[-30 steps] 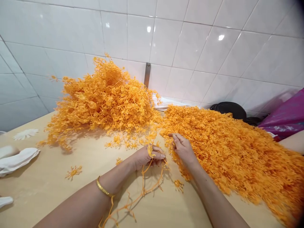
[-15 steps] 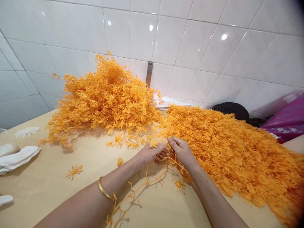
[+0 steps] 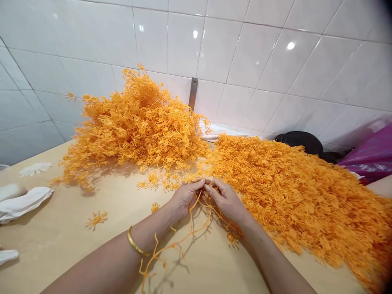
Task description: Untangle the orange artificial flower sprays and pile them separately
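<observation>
A thin orange plastic branching stem runs from my fingers down toward the lower edge of the view. My left hand is closed, pinching the upper part of this stem between thumb and fingers. Touching it at the fingertips is my right hand, also pinched closed at the same spot; what lies between its fingertips is too small to make out. Under my right wrist rests a loose orange spiky floret. Another floret lies beside my left forearm, and one more sits farther left.
A tall heap of orange flower sprays stands at the back left. Loose orange florets form a wide pile on the right. White gloves and a white petal shape lie left. A black round object is by the tiled wall.
Both hands have shifted slightly left and their fingertips have come together. A yellow-orange floret seen at the fingertips is now hidden or gone. The stem has swung a little.
</observation>
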`<state>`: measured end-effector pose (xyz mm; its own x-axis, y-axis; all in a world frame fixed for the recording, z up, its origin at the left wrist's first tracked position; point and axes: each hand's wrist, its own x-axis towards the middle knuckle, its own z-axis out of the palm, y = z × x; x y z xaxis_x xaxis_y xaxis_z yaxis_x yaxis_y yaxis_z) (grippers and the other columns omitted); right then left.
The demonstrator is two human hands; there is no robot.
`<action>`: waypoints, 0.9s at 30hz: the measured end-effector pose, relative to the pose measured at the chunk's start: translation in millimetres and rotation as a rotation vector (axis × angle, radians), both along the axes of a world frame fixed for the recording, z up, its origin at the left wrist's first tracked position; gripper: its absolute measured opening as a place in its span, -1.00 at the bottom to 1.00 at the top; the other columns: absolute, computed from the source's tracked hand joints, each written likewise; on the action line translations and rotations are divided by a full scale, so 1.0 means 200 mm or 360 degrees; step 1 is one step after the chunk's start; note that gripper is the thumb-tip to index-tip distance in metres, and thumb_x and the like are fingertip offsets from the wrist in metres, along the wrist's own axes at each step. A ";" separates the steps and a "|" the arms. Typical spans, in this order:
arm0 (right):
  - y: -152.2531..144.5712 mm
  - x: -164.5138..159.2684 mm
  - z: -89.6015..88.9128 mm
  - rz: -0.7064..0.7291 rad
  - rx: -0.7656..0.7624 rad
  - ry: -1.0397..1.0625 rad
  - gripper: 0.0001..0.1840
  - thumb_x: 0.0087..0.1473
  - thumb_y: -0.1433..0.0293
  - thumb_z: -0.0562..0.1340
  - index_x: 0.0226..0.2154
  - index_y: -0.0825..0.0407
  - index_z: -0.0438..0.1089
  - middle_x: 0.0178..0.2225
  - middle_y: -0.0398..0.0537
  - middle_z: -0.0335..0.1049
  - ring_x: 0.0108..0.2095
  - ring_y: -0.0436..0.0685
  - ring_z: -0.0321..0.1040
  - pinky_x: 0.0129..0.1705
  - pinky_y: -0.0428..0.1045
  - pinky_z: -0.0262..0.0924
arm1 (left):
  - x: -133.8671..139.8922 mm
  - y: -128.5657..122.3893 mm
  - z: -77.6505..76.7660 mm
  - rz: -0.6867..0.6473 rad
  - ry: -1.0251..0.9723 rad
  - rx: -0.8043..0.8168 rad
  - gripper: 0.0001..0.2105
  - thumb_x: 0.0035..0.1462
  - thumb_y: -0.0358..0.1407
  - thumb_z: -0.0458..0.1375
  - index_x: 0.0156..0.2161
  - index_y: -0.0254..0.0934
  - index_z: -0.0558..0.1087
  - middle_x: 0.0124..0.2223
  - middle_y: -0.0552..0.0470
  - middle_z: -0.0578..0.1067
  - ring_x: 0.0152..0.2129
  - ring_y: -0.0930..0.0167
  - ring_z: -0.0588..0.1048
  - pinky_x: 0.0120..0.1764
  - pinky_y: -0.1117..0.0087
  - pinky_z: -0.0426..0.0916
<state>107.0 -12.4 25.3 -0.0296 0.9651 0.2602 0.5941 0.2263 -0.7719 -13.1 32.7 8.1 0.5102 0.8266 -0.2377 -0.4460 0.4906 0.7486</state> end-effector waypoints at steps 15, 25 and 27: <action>0.00 0.00 -0.02 -0.0172 0.0085 0.0171 -0.81 -0.08 0.37 0.15 -0.35 0.05 0.39 -0.35 -0.07 0.42 -0.34 0.07 0.30 -0.27 -0.02 0.14 | 0.00 -0.02 0.01 -0.0080 -0.0055 -0.0013 -0.80 -0.13 -0.32 0.20 -0.35 -0.41 0.49 -0.46 -0.04 0.48 -0.53 0.47 0.41 -0.38 0.45 0.28; -0.02 -0.05 0.01 0.0047 0.0110 -0.0053 -0.84 -0.03 0.41 0.08 -0.52 0.05 0.34 -0.55 -0.16 0.32 -0.51 0.00 0.20 -0.43 -0.10 0.05 | 0.01 0.01 -0.02 -0.0170 -0.0328 -0.0206 -0.87 -0.08 -0.41 0.10 -0.59 -0.37 0.33 -0.59 0.07 0.34 -0.65 0.55 0.33 -0.50 0.51 0.25; -0.02 -0.05 0.03 0.0198 0.0070 -0.0052 -0.84 -0.02 0.42 0.08 -0.54 0.05 0.32 -0.56 -0.18 0.30 -0.51 -0.01 0.18 -0.44 -0.11 0.04 | 0.00 0.02 -0.02 -0.0283 -0.0364 -0.0224 -0.85 -0.10 -0.45 0.08 -0.64 -0.36 0.27 -0.63 0.10 0.28 -0.69 0.57 0.29 -0.54 0.53 0.22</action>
